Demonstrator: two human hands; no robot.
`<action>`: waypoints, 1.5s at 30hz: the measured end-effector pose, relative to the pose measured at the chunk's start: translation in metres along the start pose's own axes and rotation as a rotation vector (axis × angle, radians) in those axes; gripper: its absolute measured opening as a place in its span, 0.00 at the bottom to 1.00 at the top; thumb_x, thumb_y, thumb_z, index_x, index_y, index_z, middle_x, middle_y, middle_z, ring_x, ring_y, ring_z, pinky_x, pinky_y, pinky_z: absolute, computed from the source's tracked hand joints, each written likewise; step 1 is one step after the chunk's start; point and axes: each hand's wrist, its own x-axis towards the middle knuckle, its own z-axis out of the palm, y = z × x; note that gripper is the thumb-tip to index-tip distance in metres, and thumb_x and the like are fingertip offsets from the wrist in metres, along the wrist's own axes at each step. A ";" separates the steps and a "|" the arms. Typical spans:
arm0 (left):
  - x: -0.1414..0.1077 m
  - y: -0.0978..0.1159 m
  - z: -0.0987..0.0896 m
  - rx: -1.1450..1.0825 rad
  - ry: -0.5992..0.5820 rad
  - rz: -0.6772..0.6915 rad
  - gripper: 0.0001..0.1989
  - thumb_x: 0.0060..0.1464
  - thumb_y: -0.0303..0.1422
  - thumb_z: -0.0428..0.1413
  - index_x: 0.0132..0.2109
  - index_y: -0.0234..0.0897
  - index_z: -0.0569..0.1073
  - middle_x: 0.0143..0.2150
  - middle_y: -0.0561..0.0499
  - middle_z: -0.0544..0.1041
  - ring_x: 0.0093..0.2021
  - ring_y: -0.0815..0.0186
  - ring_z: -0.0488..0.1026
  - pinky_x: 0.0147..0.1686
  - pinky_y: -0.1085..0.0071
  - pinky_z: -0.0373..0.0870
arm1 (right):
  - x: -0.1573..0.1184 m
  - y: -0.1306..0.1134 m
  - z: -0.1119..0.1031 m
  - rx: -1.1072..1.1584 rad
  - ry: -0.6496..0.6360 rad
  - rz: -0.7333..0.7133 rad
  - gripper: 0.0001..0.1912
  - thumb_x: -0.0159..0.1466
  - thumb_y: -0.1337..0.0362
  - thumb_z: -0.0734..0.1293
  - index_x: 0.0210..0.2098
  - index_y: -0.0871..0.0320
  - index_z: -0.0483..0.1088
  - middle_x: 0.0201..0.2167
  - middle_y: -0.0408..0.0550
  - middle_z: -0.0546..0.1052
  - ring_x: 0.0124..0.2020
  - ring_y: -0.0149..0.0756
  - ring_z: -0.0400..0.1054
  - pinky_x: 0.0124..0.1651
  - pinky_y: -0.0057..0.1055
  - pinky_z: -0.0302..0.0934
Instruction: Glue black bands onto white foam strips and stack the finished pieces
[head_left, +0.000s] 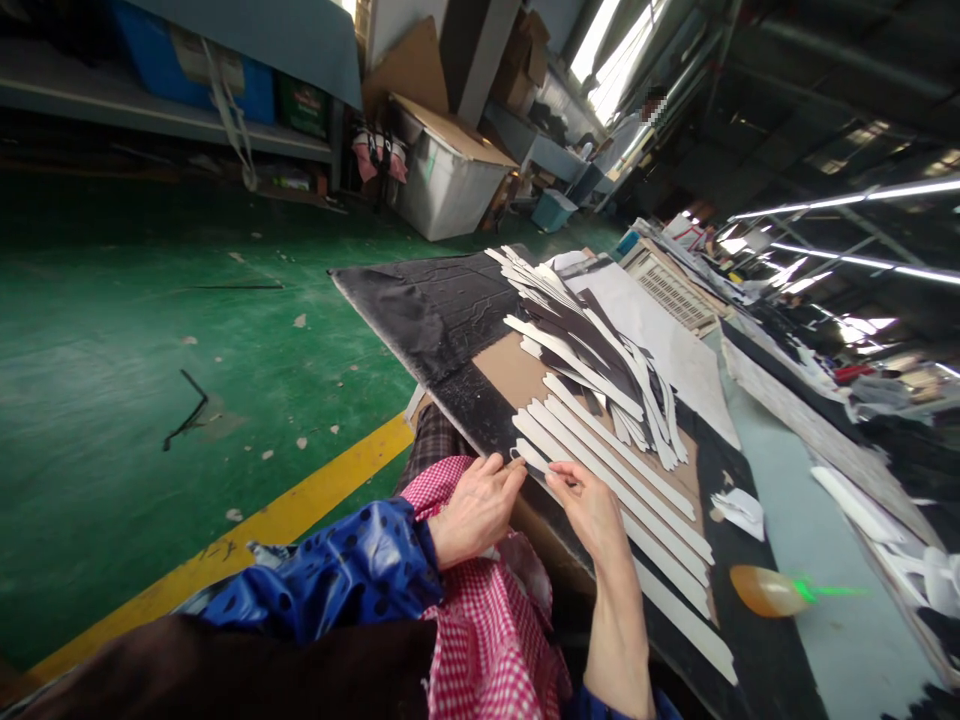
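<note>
Long white strips (pixel 622 478) lie side by side on a brown cardboard sheet (pixel 499 365), on top of a black-covered table (pixel 420 310). At the strips' near-left ends, my left hand (pixel 476 510) is closed, its thumb and fingertips pinched at the tip of the nearest white strip (pixel 686 615). My right hand (pixel 589 505) pinches the same strip slightly further along, and its wrist and forearm cross over it. The exact grip between the fingertips is too small to make out. Beyond the row is a loose pile of white and dark strips (pixel 592 350).
An orange bottle with a green tip (pixel 772 591) lies right of the strips, near a crumpled white scrap (pixel 741 513). A large white sheet (pixel 660 340) covers the table's far side. A grey bin (pixel 446 180) stands on the green floor (pixel 225 330). A person (pixel 619 145) is far off.
</note>
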 end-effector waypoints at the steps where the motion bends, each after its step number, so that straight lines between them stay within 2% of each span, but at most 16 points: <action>1: 0.000 0.000 0.001 0.005 0.000 0.001 0.18 0.54 0.22 0.50 0.53 0.32 0.64 0.57 0.43 0.70 0.44 0.57 0.65 0.43 0.61 0.66 | -0.002 0.005 -0.005 0.032 -0.022 0.033 0.16 0.56 0.54 0.64 0.38 0.57 0.75 0.33 0.49 0.79 0.33 0.39 0.73 0.41 0.34 0.64; 6: 0.000 -0.002 0.004 0.018 -0.008 0.004 0.16 0.56 0.24 0.49 0.53 0.32 0.65 0.52 0.42 0.74 0.43 0.56 0.65 0.42 0.60 0.66 | -0.009 0.023 -0.013 0.068 0.013 0.074 0.14 0.55 0.56 0.64 0.35 0.56 0.77 0.33 0.48 0.79 0.31 0.37 0.71 0.41 0.35 0.64; 10: 0.000 -0.002 0.004 0.026 -0.030 0.000 0.16 0.57 0.24 0.49 0.53 0.33 0.66 0.54 0.42 0.73 0.43 0.56 0.66 0.43 0.60 0.66 | -0.009 0.029 -0.008 0.007 0.081 -0.002 0.13 0.55 0.56 0.64 0.33 0.54 0.78 0.35 0.47 0.79 0.31 0.38 0.70 0.42 0.36 0.64; 15: 0.000 0.001 0.000 0.040 -0.056 -0.013 0.15 0.58 0.25 0.49 0.52 0.33 0.67 0.57 0.42 0.70 0.44 0.57 0.66 0.44 0.60 0.66 | -0.008 0.036 -0.002 0.022 0.080 -0.077 0.13 0.57 0.57 0.63 0.34 0.53 0.78 0.38 0.48 0.78 0.34 0.38 0.70 0.43 0.36 0.64; 20: 0.001 0.003 -0.006 0.075 -0.051 -0.010 0.15 0.58 0.26 0.49 0.52 0.33 0.67 0.58 0.43 0.70 0.45 0.57 0.66 0.43 0.61 0.65 | -0.010 0.035 0.000 -0.033 0.080 -0.087 0.13 0.58 0.58 0.63 0.34 0.52 0.79 0.35 0.48 0.77 0.34 0.39 0.71 0.42 0.36 0.64; 25: 0.002 0.012 -0.009 0.135 -0.019 -0.003 0.19 0.61 0.29 0.48 0.58 0.37 0.64 0.58 0.45 0.68 0.46 0.57 0.65 0.43 0.61 0.65 | -0.013 0.034 0.002 -0.104 0.086 -0.051 0.13 0.59 0.59 0.62 0.36 0.52 0.78 0.35 0.47 0.76 0.34 0.38 0.71 0.43 0.36 0.64; 30: 0.004 0.021 -0.007 0.158 -0.016 -0.031 0.15 0.62 0.34 0.48 0.54 0.40 0.69 0.55 0.45 0.68 0.48 0.55 0.65 0.43 0.60 0.65 | -0.013 0.037 0.003 -0.113 0.079 -0.059 0.13 0.60 0.59 0.62 0.36 0.51 0.78 0.35 0.46 0.76 0.35 0.37 0.71 0.44 0.35 0.63; 36: 0.004 0.021 -0.001 0.172 -0.006 -0.028 0.14 0.61 0.32 0.49 0.53 0.38 0.70 0.61 0.46 0.62 0.48 0.56 0.64 0.43 0.62 0.66 | -0.012 0.038 0.003 -0.119 0.067 -0.064 0.14 0.60 0.57 0.61 0.35 0.51 0.78 0.35 0.47 0.76 0.35 0.38 0.71 0.42 0.36 0.62; 45: 0.003 0.024 0.001 0.140 0.017 -0.074 0.16 0.61 0.35 0.50 0.55 0.40 0.68 0.57 0.45 0.66 0.50 0.56 0.65 0.47 0.61 0.65 | -0.011 0.042 0.003 -0.080 0.060 -0.083 0.14 0.59 0.55 0.62 0.35 0.52 0.77 0.34 0.46 0.76 0.34 0.39 0.71 0.44 0.38 0.63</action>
